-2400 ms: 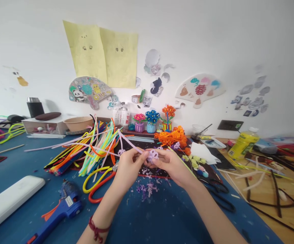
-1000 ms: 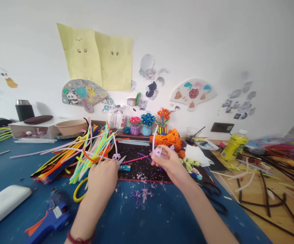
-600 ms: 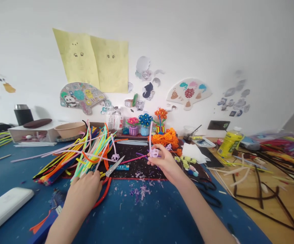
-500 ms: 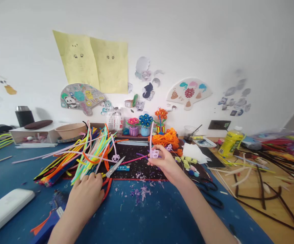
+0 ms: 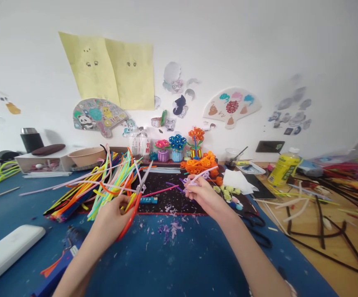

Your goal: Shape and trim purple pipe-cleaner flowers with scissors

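My left hand is closed on the red-handled scissors, whose blades point up and away. Beside it spreads a heap of colourful pipe cleaners. Farther right, my right hand pinches a small looped lilac pipe-cleaner piece, partly hidden by the fingers, with a straight stem slanting up to the right. A pink pipe cleaner and a blue packet lie between the hands on the dark mat. Purple fuzz scraps are scattered in front.
Orange looped flowers and small potted flowers stand at the back. Black scissors, white tissue and a yellow bottle are to the right. A blue glue gun and a white device lie at left.
My left hand has lifted the scissors off the table, raising their blades. My right hand has turned the lilac piece, so its stem has swung from upright to slanting right.
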Motion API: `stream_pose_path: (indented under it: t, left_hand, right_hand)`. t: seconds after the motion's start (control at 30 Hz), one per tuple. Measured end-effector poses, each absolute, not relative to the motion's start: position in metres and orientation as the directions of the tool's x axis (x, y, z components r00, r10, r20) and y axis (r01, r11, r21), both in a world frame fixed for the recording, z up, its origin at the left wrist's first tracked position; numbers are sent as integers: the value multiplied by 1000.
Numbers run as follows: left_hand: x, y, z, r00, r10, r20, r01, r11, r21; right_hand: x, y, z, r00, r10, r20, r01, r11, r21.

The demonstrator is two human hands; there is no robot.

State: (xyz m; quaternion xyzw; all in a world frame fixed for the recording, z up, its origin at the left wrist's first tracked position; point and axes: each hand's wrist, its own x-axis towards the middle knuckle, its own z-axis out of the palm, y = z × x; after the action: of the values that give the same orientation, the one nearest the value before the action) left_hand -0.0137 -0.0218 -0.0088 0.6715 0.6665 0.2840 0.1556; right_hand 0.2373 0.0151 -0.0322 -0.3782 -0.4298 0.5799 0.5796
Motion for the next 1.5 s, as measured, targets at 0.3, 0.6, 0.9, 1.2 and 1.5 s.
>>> stream_pose_path:
  t: [0.3,0.6,0.9,1.2,1.5]
  left_hand:
    - [37,0,14,268,901,340,364,-422,830]
    - [45,16,-18,264,888,376,670,-449,591]
    - [36,9,-19,342,846,409,706,-519,481]
    - [39,7,-19,362,843,399,709,-527,469]
    - [38,6,-17,354,849,392,724,-514,459]
  right_hand:
    - [237,12,-25,-2,971,238,-256,229,-939]
    - [231,13,-30,7,914,405,115,402,-908]
    - [225,3,-23,-44,908,416,101,419,-903]
    - [224,-1,-21,-65,897,438,88,442,-893]
    - [229,4,-24,-54,903,425,150,429,-891]
